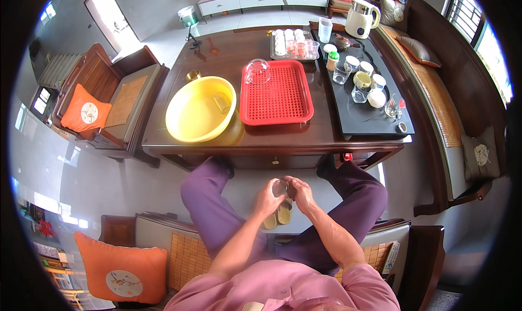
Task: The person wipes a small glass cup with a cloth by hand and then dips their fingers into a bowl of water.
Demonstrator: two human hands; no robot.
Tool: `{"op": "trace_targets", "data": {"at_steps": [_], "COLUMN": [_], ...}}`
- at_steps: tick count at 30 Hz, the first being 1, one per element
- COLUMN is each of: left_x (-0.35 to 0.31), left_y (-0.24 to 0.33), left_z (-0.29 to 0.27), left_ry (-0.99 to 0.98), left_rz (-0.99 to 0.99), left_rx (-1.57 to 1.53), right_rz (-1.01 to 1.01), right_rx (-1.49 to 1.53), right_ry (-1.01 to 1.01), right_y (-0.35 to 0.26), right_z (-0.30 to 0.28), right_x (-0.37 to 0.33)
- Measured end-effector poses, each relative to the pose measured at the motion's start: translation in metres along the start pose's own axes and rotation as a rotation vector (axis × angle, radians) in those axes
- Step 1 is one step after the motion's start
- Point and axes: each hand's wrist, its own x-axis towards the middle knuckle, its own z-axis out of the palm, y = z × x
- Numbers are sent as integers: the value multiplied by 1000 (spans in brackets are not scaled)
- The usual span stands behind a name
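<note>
Between my knees, in front of the table edge, I hold a small clear glass cup point(279, 188). My left hand point(266, 199) is closed around its left side. My right hand point(301, 193) meets it from the right with fingers bent against it; the fingertips are partly hidden. On the table ahead stand a yellow basin point(185, 127) with a clear piece in it and a red perforated tray point(276, 120). A clear glass vessel point(257, 72) rests at the tray's far left corner.
A black tea tray point(353, 123) at the right carries cups, glasses and a small teapot. A white kettle point(361, 18) stands behind. A metal tray point(296, 56) holds more cups. Left of it are a brass-coloured cup point(193, 76) and a small black stand point(192, 39). Slippers point(283, 213) lie below my hands.
</note>
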Motion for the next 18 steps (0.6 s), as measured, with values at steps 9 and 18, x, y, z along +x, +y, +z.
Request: {"op": "trace_targets", "data": {"at_steps": [9,18], "left_x": [6,3], "left_y": [-31,6], "left_z": [1,-19], "left_ry": [-69,-215], "left_rz": [-305,-502], "left_rx": [-703,-1103], "right_rz": [-267,-404], "right_rx": [-221,-539], "right_ry": [-83,-61], "right_y": [-9,-3], "right_z": [19,-3], "right_x": [-12,2]}}
